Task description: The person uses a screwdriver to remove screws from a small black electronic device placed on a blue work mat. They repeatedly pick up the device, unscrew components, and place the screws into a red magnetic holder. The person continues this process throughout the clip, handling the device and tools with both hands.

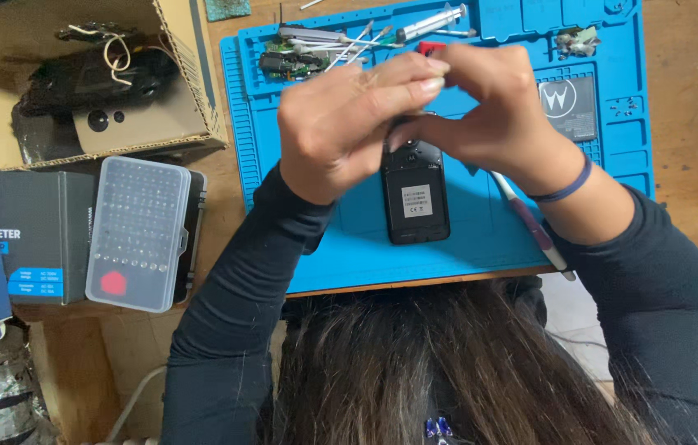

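Two hands meet above a black phone (416, 195) lying back-up at the centre of a blue silicone repair mat (349, 239). Our left hand (349, 124) and right hand (489, 107) pinch together at the phone's top edge, fingertips closed on something too small to make out. We judge a slip could scratch the glossy casing or flick a tiny part away. At eleven o'clock lie cotton swabs (357, 41); at nine o'clock, a clear ribbed plastic bit case (139, 233) on the wooden bench (695, 82); a slim pen-like tool (530, 222) at four o'clock.
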